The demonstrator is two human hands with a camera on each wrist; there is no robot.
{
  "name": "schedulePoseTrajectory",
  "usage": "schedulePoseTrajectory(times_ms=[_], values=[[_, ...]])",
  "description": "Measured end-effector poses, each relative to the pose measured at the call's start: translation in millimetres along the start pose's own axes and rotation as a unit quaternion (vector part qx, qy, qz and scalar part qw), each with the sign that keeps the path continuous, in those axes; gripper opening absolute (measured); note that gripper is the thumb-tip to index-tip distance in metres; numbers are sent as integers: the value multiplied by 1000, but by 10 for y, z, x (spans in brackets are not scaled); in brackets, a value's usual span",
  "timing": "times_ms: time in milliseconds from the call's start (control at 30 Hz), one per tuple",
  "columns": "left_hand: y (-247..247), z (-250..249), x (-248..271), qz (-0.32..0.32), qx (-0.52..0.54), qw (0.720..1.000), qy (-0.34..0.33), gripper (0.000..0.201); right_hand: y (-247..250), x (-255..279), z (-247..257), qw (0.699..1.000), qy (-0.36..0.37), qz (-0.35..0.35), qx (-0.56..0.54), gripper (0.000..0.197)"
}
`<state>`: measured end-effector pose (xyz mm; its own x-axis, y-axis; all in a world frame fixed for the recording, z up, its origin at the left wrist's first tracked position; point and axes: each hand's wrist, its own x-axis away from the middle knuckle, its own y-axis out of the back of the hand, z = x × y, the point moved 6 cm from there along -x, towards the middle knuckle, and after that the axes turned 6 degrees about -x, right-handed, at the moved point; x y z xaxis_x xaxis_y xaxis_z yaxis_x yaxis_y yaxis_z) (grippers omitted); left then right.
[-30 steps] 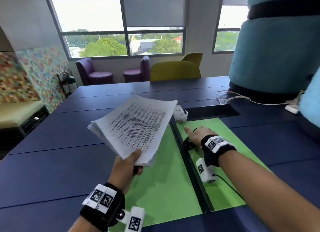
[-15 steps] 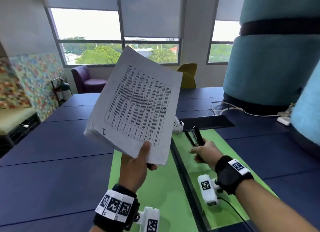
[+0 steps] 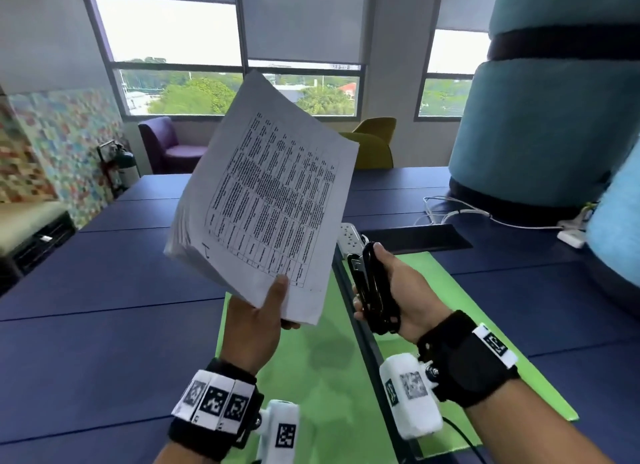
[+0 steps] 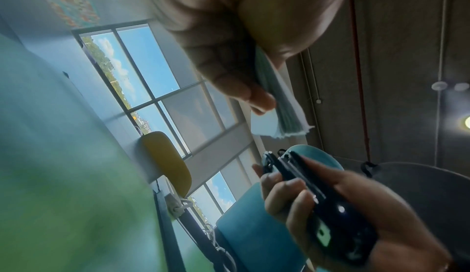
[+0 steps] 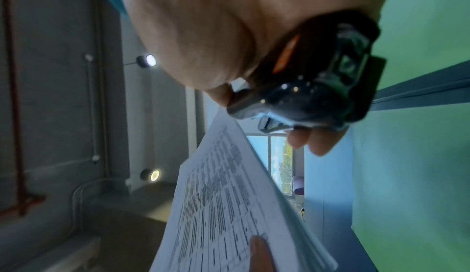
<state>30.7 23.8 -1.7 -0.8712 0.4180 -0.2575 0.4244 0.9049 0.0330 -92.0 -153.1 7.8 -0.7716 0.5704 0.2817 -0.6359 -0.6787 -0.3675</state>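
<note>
While left grip (image 3: 255,326) pinches paper stack (image 3: 266,193), right grip (image 3: 407,292) clasps stapler (image 3: 369,287) beside its edge.

A dark blue desk (image 3: 86,342) stretches away ahead of the left hand (image 3: 254,328) and the right hand (image 3: 401,290), with green mats (image 3: 311,377) lying below them. Far beyond both, wide windows (image 3: 173,30) under half-lowered grey blinds (image 3: 304,20) let in bright daylight and show trees. A purple armchair (image 3: 169,144) and a yellow chair (image 3: 374,141) stand beneath the windows. Left of the left hand is a many-coloured mosaic wall (image 3: 62,144) with a fire extinguisher (image 3: 126,165) beside it. Right of the right hand rises a teal padded column (image 3: 540,127). Round lamps (image 5: 150,60) glow on the grey ceiling (image 5: 55,95).
</note>
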Motion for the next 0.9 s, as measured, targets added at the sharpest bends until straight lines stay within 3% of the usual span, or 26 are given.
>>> schedulePoseTrajectory(times_ms=[167, 233, 300, 367, 433, 567, 700, 800, 900], values=[[-18, 31, -9, 4, -58, 998, -24, 18, -196, -3, 151, 985, 64, -18, 157, 42], [-10, 16, -3, -9, -98, 993, -59, 16, -294, -57, 148, 980, 76, -23, 182, 47], [-43, -59, 45, -4, -120, 988, -100, 26, -348, -118, 121, 974, 84, -35, 206, 50], [-91, -214, 116, -1, -128, 978, -165, 13, -374, -169, 94, 966, 93, -38, 238, 48], [-106, -251, 137, -3, -139, 970, -199, 15, -404, -170, 74, 962, 93, -31, 255, 48], [-25, -77, 30, 9, -125, 984, -126, 52, -383, -87, -3, 985, -8, 13, 171, 48], [-117, -79, 52, 38, -59, 997, -37, 43, -422, 24, -125, 982, -92, 86, 144, 60], [-137, 54, 14, -7, -36, 999, 21, 44, -482, 121, -204, 982, -108, 125, 92, 48], [-112, 115, 14, -55, -23, 998, 31, 35, -507, 244, -313, 981, -114, 147, 62, 44]])
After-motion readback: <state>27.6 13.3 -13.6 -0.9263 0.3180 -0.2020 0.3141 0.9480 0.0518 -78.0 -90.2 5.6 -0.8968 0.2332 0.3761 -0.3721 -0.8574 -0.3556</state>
